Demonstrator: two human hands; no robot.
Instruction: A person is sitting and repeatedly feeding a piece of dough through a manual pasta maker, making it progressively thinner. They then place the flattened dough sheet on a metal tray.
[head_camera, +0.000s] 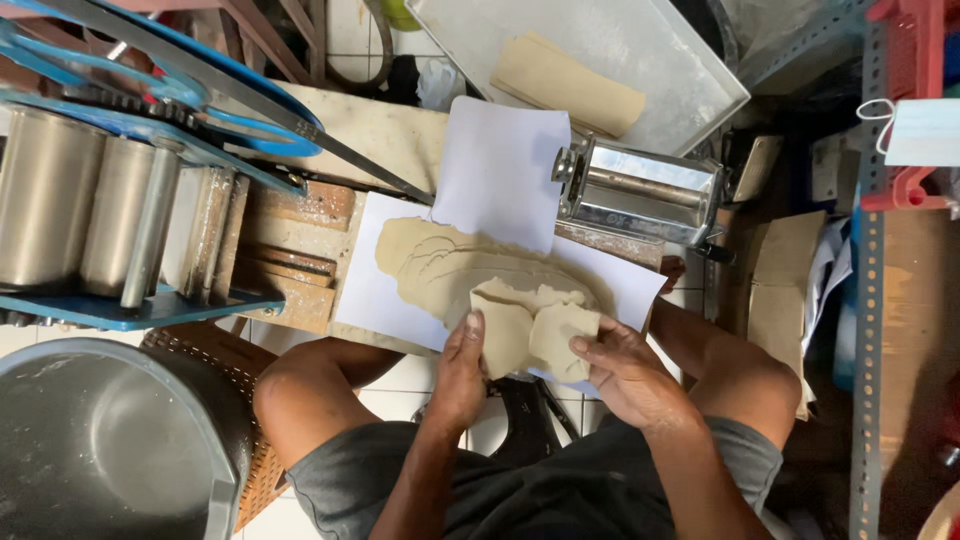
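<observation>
Matt soft dough (470, 265); glossy metal roller (640, 190)

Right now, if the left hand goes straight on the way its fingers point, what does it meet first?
The left hand points up the picture, away from the body. It already touches the folded dough; beyond that lies the flat dough sheet on white paper. Heights are hard to judge.

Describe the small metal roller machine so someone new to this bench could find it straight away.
Start at the big white tray at the top of the view, which holds a folded tan dough sheet. Just below its near edge sits the small metal roller machine, right of the white paper. Unlike the large blue-framed roller machine far left, it is compact, shiny and unpainted.
</observation>
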